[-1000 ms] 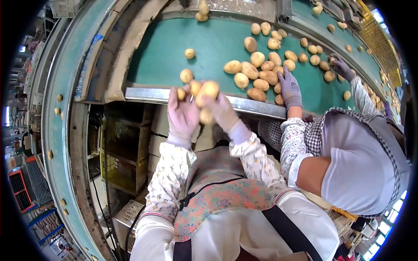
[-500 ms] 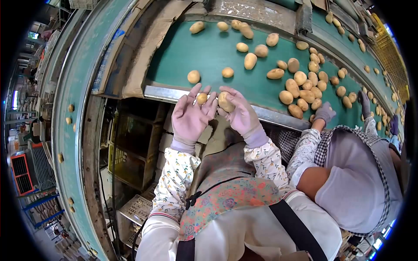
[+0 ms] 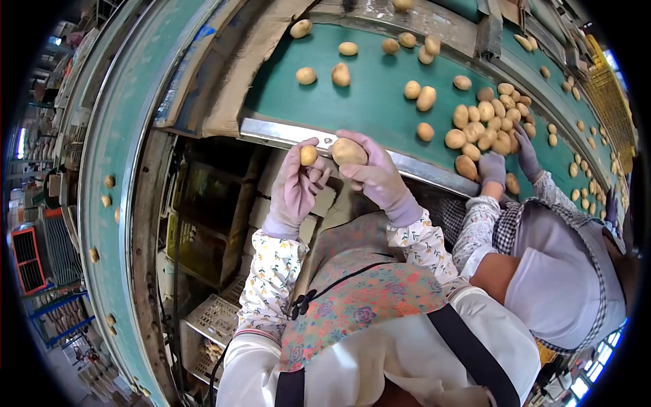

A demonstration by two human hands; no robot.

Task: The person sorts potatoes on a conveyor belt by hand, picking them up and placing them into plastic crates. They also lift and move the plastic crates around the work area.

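Both of my hands wear pale pink gloves and are raised at the near edge of the green conveyor belt (image 3: 380, 112). My left hand (image 3: 295, 190) pinches a small round potato (image 3: 308, 155) between thumb and fingertips. In my right hand (image 3: 380, 175) is a larger oval potato (image 3: 348, 152), gripped at its right side and from below. The two potatoes are side by side with a gap between them, in front of the belt's metal rim (image 3: 271, 130). Loose potatoes lie on the belt beyond, with a dense pile (image 3: 491, 122) to the right.
At the right, a co-worker's gloved hands (image 3: 493, 168) are at the pile. Another green belt (image 3: 108, 224) with a few potatoes runs along the left. Crates (image 3: 211, 319) stand below, and cardboard (image 3: 247, 64) lines the belt's left end.
My left fingers have closed from a spread pose into a pinch on the small potato. Potatoes on the belt have shifted rightward. The co-worker's farther hand has come to the pile.
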